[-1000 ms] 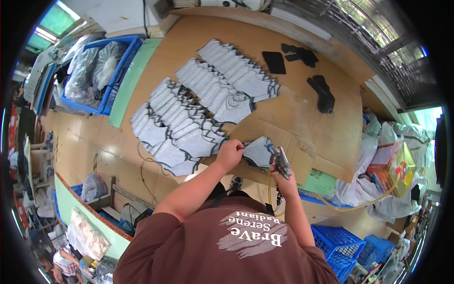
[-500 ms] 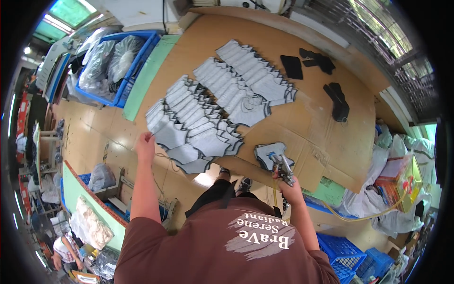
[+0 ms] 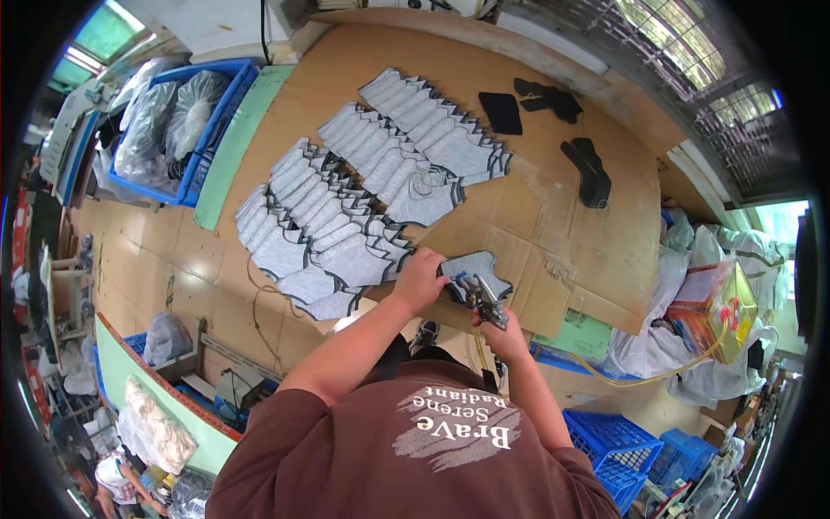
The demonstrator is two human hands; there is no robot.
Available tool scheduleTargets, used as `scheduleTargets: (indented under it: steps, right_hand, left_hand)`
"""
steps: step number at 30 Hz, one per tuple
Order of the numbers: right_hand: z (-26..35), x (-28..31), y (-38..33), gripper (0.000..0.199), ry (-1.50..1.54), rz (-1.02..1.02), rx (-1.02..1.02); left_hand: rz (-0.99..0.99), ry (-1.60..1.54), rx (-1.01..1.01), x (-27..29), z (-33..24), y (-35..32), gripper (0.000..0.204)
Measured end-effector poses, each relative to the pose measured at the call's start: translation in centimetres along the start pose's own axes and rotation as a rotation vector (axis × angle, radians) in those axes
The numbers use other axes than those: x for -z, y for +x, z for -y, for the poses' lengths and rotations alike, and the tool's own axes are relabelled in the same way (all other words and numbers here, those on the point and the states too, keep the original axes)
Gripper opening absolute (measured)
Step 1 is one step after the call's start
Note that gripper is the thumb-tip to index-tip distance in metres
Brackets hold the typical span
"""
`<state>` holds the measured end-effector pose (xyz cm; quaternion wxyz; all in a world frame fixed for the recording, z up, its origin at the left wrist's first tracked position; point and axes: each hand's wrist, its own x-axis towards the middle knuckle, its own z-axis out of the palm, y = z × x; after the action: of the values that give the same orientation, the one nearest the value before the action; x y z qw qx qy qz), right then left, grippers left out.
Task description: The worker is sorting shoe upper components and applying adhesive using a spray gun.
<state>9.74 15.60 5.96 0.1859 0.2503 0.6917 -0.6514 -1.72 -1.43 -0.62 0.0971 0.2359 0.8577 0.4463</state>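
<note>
At the table's near edge, a small grey fabric piece (image 3: pixel 486 266) with dark edging lies on the cardboard. My left hand (image 3: pixel 421 281) has its fingers curled in at the piece's left edge, apparently pinching it. My right hand (image 3: pixel 506 337) grips a metal spray gun (image 3: pixel 487 303) with a blue part at its front, held just over the piece's near side. A yellow hose (image 3: pixel 481 350) hangs from the gun. Beyond my left hand, many matching grey pieces (image 3: pixel 337 212) lie overlapped in slanting rows, their dark edges showing.
Black fabric pieces (image 3: pixel 501 113) and a black sock-shaped piece (image 3: pixel 590 173) lie on the cardboard-covered table (image 3: pixel 536 208). A blue crate (image 3: pixel 186 130) of bagged goods stands left. Plastic bags and a red-and-yellow box (image 3: pixel 713 303) crowd the right; blue baskets (image 3: pixel 609 450) sit lower right.
My left hand has come across from the left end of the rows to the small grey piece. The spray gun stays near that piece. The whole view has shifted slightly.
</note>
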Motion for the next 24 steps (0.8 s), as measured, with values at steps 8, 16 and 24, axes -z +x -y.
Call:
scheduleTargets:
  steps: [8,16,24]
  right_hand:
    - [-0.5,0.1,0.1,0.021,0.012,-0.019,0.008]
    - [-0.7,1.5,0.0,0.02,0.064,-0.138,0.051]
    - [-0.6,1.7,-0.3,0.019,0.128,-0.193,0.049]
  left_hand:
    - [0.007,0.017,0.006,-0.5,0.1,0.6,0.035]
    - [-0.016,0.033,-0.008,-0.4,-0.2,0.8,0.033]
    - [-0.098,-0.016,0.033,-0.2,0.2,0.7,0.019]
